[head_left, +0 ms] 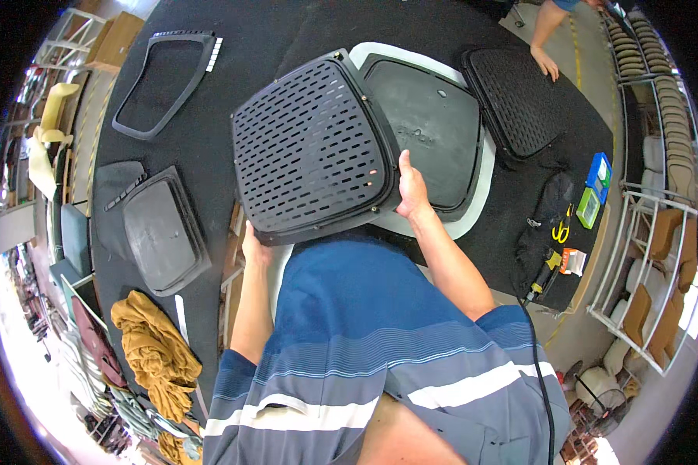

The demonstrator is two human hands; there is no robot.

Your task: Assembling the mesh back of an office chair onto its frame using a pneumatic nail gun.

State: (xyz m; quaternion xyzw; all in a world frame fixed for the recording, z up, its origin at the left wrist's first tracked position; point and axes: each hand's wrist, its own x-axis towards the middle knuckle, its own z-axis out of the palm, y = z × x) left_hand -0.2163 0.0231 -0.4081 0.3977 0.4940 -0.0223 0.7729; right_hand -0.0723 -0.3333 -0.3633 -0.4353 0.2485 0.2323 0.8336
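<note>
My left hand (256, 249) and my right hand (413, 186) hold a black slotted plastic panel (314, 147), shaped like a chair back, tilted above the table. The left hand grips its lower left corner, with the fingers partly hidden underneath. The right hand is closed on its right edge, thumb up. Under and beyond it, a smooth black panel (442, 174) rests on a white padded sheet (485, 182), partly covered by the held one.
A co-worker's hand (545, 63) touches another slotted panel (516, 101) at the far right. Yellow-handled scissors (561, 231), a power tool (545, 277) and a blue box (598, 177) lie right. Left are a black frame (198, 91), a dark panel (159, 232) and brown fabric (155, 349).
</note>
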